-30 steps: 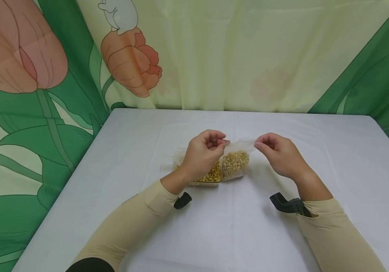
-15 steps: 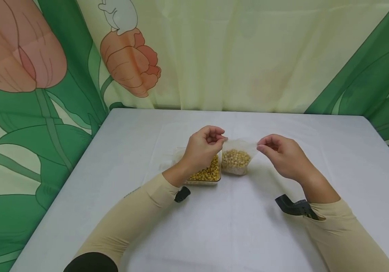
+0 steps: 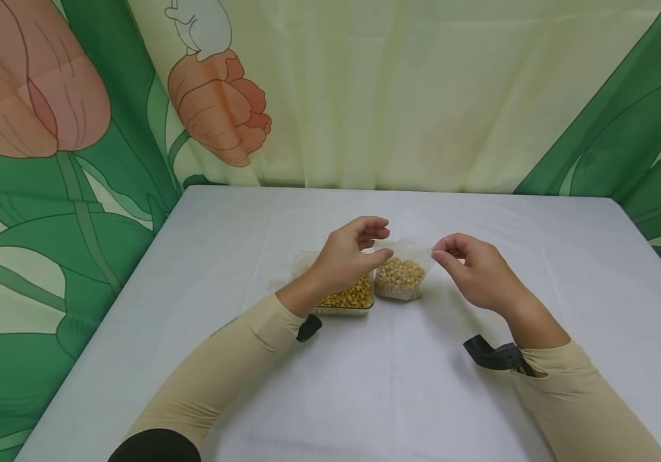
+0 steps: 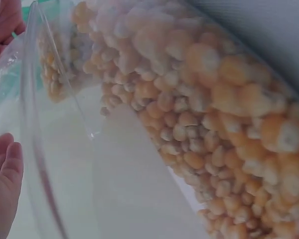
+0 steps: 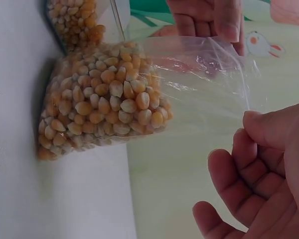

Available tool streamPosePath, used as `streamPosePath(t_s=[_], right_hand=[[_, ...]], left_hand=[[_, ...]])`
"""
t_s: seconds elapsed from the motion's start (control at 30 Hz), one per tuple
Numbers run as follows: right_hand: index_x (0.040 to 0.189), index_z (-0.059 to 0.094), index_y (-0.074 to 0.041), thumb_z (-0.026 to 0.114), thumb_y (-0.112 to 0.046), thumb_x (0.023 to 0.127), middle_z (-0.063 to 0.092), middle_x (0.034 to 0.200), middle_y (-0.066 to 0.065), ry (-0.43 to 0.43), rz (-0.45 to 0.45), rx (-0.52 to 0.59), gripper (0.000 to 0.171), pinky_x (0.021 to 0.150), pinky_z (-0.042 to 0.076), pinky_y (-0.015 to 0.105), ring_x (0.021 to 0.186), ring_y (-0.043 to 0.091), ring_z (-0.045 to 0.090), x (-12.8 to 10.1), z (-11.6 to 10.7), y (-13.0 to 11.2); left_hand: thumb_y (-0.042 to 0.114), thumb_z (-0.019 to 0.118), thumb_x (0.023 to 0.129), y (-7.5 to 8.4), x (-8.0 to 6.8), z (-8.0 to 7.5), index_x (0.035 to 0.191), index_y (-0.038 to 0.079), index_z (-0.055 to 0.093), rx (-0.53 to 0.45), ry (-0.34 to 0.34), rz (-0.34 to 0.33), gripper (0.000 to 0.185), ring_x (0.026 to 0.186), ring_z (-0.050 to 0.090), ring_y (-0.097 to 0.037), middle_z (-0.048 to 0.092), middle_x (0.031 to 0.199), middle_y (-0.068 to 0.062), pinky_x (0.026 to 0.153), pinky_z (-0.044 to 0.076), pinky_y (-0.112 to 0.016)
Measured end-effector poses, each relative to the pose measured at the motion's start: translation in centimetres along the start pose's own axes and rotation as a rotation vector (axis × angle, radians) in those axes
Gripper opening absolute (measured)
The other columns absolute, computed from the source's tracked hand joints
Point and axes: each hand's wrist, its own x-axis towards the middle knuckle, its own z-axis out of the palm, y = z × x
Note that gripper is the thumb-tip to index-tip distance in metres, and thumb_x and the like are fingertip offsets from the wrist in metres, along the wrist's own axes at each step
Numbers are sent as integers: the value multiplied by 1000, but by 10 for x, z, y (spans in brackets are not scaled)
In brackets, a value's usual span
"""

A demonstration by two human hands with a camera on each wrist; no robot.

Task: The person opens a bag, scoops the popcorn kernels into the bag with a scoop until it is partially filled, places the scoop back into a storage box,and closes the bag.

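A clear plastic bag (image 3: 398,276), its lower part filled with corn kernels, stands on the table against a clear box. My right hand (image 3: 473,269) pinches the right edge of its mouth between thumb and forefinger, and the other fingers stay loosely bent in the right wrist view. My left hand (image 3: 348,253) is spread beside the opposite edge of the mouth, thumb and fingers parted. Under that hand lies the clear box (image 3: 344,312), holding more corn kernels and partly hidden by the wrist. Close up, its rim (image 4: 34,124) crosses the left wrist view.
A white cloth (image 3: 388,385) covers the table. Behind hangs a curtain (image 3: 400,96) printed with tulips and a rabbit. Black wrist cameras (image 3: 495,354) stick out from the beige sleeves (image 3: 232,372).
The left fingers, pinched together at the bag's edge earlier, have spread apart. The right hand keeps its pinch and has moved slightly down and left in the last half second.
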Motion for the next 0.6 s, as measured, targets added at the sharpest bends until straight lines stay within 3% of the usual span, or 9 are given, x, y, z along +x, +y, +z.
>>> streamPosePath(t_s=[0.27, 0.6], right_hand=[[105, 62, 0, 54, -18, 105, 65, 101, 14, 6, -18, -26, 20, 95, 42, 58, 100, 32, 57, -2, 2, -1], [104, 64, -2, 55, -18, 104, 65, 100, 12, 10, -38, -32, 18, 88, 42, 51, 97, 29, 56, -2, 2, 0]], left_hand=[[12, 76, 90, 17, 16, 6, 133, 2, 58, 237, -126, 63, 47, 115, 60, -12, 67, 124, -7, 97, 43, -17], [18, 81, 86, 30, 31, 22, 129, 4, 62, 328, -212, 23, 49, 108, 61, -6, 69, 117, -3, 92, 44, -14]])
